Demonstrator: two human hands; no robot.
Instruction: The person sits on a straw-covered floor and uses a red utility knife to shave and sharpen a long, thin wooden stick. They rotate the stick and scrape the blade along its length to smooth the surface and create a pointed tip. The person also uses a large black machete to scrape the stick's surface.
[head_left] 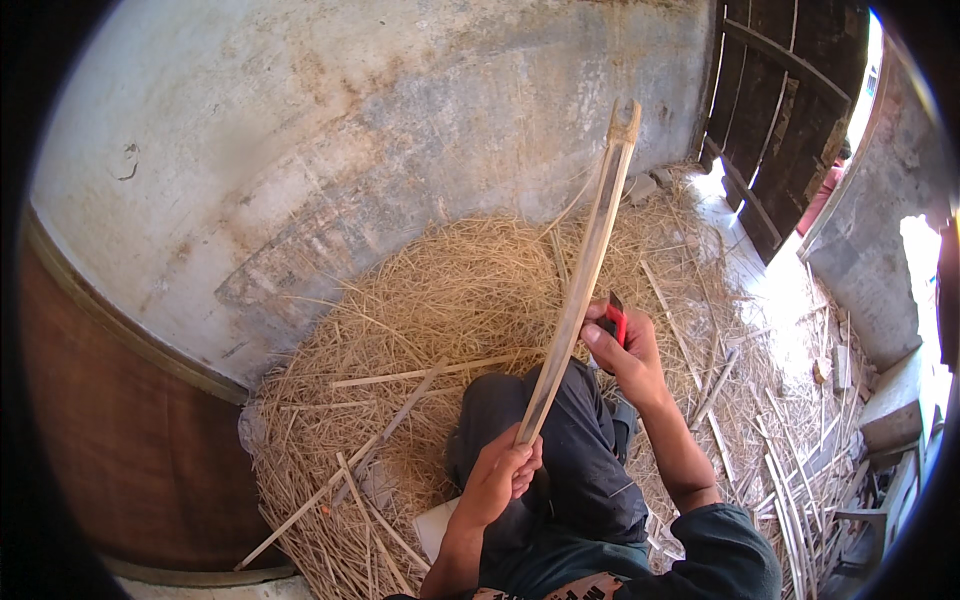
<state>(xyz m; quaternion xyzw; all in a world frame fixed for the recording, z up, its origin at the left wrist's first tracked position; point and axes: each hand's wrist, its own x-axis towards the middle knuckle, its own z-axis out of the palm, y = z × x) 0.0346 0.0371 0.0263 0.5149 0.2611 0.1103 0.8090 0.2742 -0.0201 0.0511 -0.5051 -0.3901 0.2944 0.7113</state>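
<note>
Wall and floor: weathered, pale plastered wall [250,150] behind a wide bed of loose golden straw [460,290] that covers most of the floor I can see.
Left hand: the person's left hand [505,472] is curled closed, fingers and thumb clamped on the lower end of a long, pale, bamboo-like strip with a dark band along its middle [588,265].
Right hand: the person's right hand [632,352] is closed round a red-handled cutting tool with a short dark blade [617,322]; thumb and fingertips sit beside the strip's right edge, and I cannot tell whether they touch it.
Strip: raised in front of the dark-trousered legs [590,440], its long axis runs from the left fist up and slightly right in my view; the forked, notched end points away from the body, toward the wall.
Blade: points up and a little left, just beside the strip.
Edges: straw meets a dark brown panel [150,430] at left; thin loose slats [790,500] lie scattered at right, below a dark plank door [805,125].
Room to move: straw-covered floor lies on both sides of the strip; I cannot judge the gap between its forked tip and the wall.
</note>
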